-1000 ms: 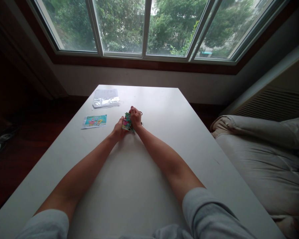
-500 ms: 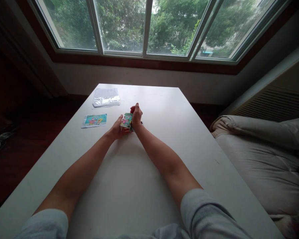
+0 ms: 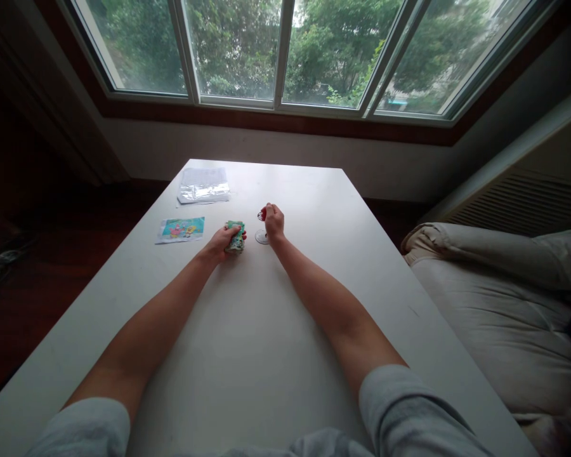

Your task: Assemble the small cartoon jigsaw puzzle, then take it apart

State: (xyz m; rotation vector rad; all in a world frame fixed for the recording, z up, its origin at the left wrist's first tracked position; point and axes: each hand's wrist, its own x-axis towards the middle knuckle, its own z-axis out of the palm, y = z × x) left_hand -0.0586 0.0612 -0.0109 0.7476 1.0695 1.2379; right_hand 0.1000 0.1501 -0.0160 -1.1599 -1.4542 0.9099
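Observation:
My left hand (image 3: 222, 242) rests on the white table (image 3: 276, 330) with its fingers wrapped round a small colourful green and pink packet (image 3: 235, 236). My right hand (image 3: 273, 222) is a little to the right, apart from the packet, with its fingertips pinched on a small red thing (image 3: 263, 212). Just below that pinch, a small round clear piece (image 3: 262, 238) lies on the table; what it is I cannot make out.
A colourful cartoon picture card (image 3: 181, 229) lies flat to the left of my hands. Behind it is a crumpled clear plastic bag (image 3: 203, 185). A pale cushioned seat (image 3: 504, 304) stands along the table's right side. Windows (image 3: 285, 51) run behind the table.
My hands were together on the packet; now they have parted. The right hand moved right and pinches a small red thing, while the left hand keeps the packet, lowered toward the table.

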